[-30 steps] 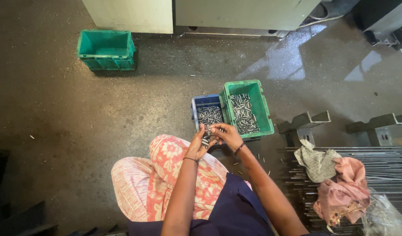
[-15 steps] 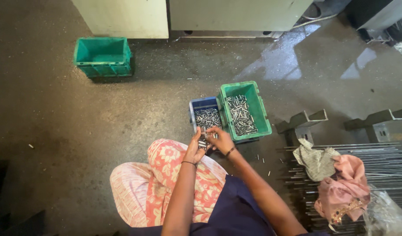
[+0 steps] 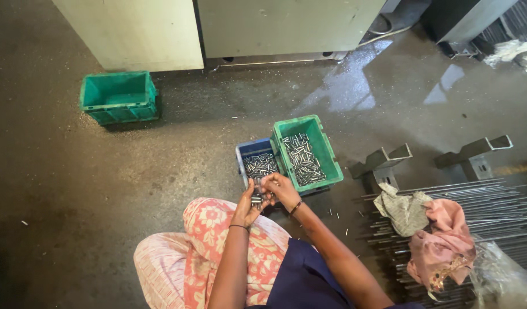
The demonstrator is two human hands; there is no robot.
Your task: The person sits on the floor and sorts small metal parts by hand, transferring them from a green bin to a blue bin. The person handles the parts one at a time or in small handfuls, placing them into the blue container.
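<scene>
Concrete floor (image 3: 103, 189), left hand (image 3: 247, 209) cupping small metal pins (image 3: 256, 199), right hand (image 3: 280, 189) pinching some over blue bin (image 3: 259, 165), green bin (image 3: 305, 151) beside

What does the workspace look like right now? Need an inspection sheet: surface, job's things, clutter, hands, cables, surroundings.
Surface: dark concrete floor, with a wet sheen near the cabinets.
Job's things: blue bin and green bin side by side, both holding small metal pins; a few pins held in the hands.
Clutter: stray pins on the floor by the green bin; grey and pink rags on a stack of metal rods; clear plastic bag at lower right.
Hands: left hand cupped around pins; right hand pinching at them.
Cables: one pale cable by the cabinet base.
Surroundings: second green bin, no contents seen; pale cabinets; two metal brackets.
</scene>
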